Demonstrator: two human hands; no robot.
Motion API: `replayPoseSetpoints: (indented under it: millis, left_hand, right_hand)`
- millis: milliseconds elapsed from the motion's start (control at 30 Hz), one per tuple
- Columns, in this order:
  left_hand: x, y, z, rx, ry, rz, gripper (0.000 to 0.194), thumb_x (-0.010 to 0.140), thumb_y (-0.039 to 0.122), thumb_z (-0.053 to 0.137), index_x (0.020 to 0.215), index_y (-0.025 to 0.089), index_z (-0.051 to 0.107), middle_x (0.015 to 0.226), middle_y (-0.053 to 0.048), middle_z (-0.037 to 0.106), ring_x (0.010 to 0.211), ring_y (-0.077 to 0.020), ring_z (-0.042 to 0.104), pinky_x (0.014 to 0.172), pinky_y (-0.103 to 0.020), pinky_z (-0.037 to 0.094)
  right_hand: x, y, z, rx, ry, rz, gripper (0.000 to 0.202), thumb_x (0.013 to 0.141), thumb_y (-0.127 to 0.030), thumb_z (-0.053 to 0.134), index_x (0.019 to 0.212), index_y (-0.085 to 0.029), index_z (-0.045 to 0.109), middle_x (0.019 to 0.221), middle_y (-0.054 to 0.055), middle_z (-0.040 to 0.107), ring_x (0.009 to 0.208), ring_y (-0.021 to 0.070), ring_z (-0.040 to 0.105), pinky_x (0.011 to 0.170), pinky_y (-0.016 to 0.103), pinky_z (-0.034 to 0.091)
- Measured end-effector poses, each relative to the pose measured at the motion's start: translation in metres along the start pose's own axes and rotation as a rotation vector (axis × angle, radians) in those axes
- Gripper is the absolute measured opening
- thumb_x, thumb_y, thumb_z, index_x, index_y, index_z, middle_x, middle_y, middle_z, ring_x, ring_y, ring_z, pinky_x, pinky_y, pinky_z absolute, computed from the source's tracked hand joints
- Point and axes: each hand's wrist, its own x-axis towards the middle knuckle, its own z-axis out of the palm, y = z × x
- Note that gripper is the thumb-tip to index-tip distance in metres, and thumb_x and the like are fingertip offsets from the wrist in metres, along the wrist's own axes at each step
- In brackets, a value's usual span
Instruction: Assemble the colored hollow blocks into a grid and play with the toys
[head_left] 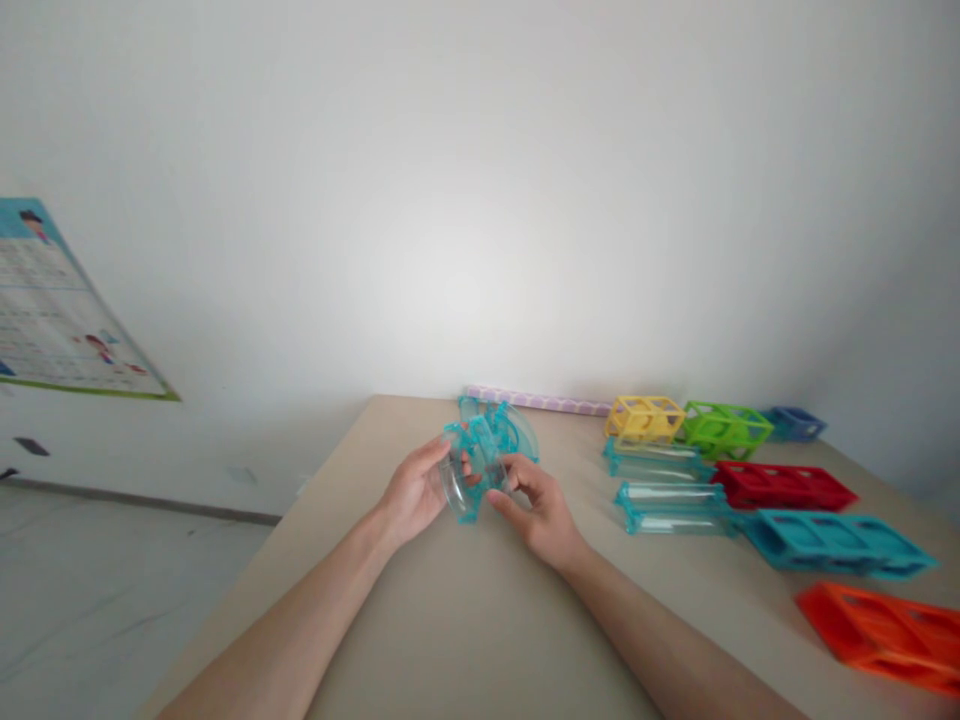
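Observation:
Clear, teal-edged plastic pieces are joined or bunched together near the table's far edge, at the middle of the view. My left hand grips a curved clear piece at the left side of the bunch, thumb on top and fingers behind. On the right, my right hand pinches a small clear part between thumb and index finger. Another curved teal piece shows just behind my right fingers. How the pieces connect is too small to tell.
Clear tubes lie right of my hands on the table. Beyond them are yellow, green, blue, red, teal and orange frames. A patterned strip lies along the wall.

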Motion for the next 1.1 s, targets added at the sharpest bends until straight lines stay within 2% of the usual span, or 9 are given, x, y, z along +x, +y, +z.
replayPoseSetpoints:
  millis: [133,333,433,533,633,733,867,1000,1100]
  left_hand:
    - [-0.002,0.0,0.002,0.096,-0.088,0.053,0.018,0.081,0.025,0.067,0.096,0.015,0.067,0.082,-0.005,0.068,0.074,-0.016,0.064,0.08,-0.032,0.054]
    - [-0.003,0.0,0.002,0.149,-0.119,0.07,0.028,0.079,0.028,0.071,0.103,0.016,0.065,0.095,-0.008,0.071,0.087,-0.0203,0.067,0.078,-0.031,0.053]
    - [-0.002,0.0,0.0,0.131,-0.085,0.058,0.023,0.081,0.032,0.069,0.095,0.015,0.064,0.09,-0.007,0.071,0.081,-0.0176,0.068,0.074,-0.028,0.055]
    - [0.0,-0.001,-0.004,0.128,0.015,0.006,0.026,0.082,0.039,0.067,0.09,0.015,0.062,0.082,-0.005,0.07,0.071,-0.0155,0.067,0.067,-0.027,0.056]
    - [0.003,-0.001,-0.007,0.144,0.098,-0.018,0.025,0.081,0.037,0.068,0.09,0.014,0.062,0.079,-0.005,0.069,0.068,-0.0155,0.066,0.062,-0.027,0.056]
    - [0.005,-0.002,-0.011,0.13,0.109,0.014,0.021,0.079,0.031,0.071,0.086,0.013,0.062,0.08,-0.005,0.069,0.069,-0.0153,0.067,0.065,-0.027,0.056]
    - [0.006,-0.006,-0.022,0.096,0.081,0.038,0.018,0.075,0.026,0.074,0.081,0.013,0.062,0.08,-0.004,0.068,0.073,-0.0154,0.067,0.072,-0.028,0.055]
    - [0.0,-0.012,-0.029,0.143,0.094,0.079,0.022,0.073,0.029,0.075,0.073,0.014,0.059,0.074,-0.003,0.066,0.071,-0.0154,0.066,0.074,-0.03,0.054]
    - [-0.01,-0.018,-0.026,0.204,0.12,0.152,0.028,0.072,0.035,0.075,0.068,0.016,0.056,0.071,-0.001,0.064,0.069,-0.0145,0.063,0.072,-0.03,0.052]
  right_hand:
    - [0.0,-0.008,-0.002,-0.098,-0.072,-0.078,0.026,0.086,-0.033,0.06,0.068,-0.021,0.047,0.098,0.007,0.061,0.092,0.0191,0.059,0.084,0.035,0.047]
    - [-0.002,-0.009,-0.002,-0.107,-0.126,-0.126,0.02,0.087,-0.028,0.06,0.072,-0.021,0.049,0.107,0.007,0.059,0.1,0.0189,0.058,0.088,0.034,0.044]
    - [-0.002,-0.007,-0.002,-0.081,-0.126,-0.132,0.021,0.087,-0.028,0.06,0.071,-0.02,0.048,0.102,0.008,0.06,0.097,0.0191,0.058,0.085,0.033,0.044]
    - [-0.002,-0.004,-0.001,-0.031,-0.099,-0.11,0.026,0.089,-0.031,0.058,0.069,-0.02,0.046,0.088,0.005,0.059,0.09,0.0185,0.057,0.08,0.031,0.044]
    - [-0.002,-0.002,-0.001,0.019,-0.077,-0.041,0.03,0.091,-0.037,0.054,0.069,-0.02,0.046,0.08,0.003,0.056,0.078,0.0158,0.055,0.072,0.028,0.044]
    - [-0.002,0.0,-0.002,0.033,-0.087,-0.005,0.029,0.091,-0.04,0.053,0.072,-0.02,0.048,0.083,0.003,0.058,0.075,0.0148,0.054,0.069,0.027,0.045]
    - [-0.004,0.003,-0.002,-0.074,-0.126,-0.041,0.019,0.092,-0.037,0.052,0.088,-0.019,0.055,0.088,0.004,0.06,0.081,0.016,0.058,0.072,0.028,0.048]
    - [-0.01,0.005,-0.001,-0.154,-0.156,-0.07,0.014,0.092,-0.033,0.052,0.096,-0.02,0.056,0.092,0.005,0.063,0.082,0.0171,0.06,0.072,0.029,0.049]
    - [-0.018,0.001,-0.001,-0.225,-0.167,-0.098,0.012,0.091,-0.026,0.051,0.101,-0.021,0.056,0.099,0.008,0.063,0.091,0.0202,0.059,0.079,0.033,0.05]
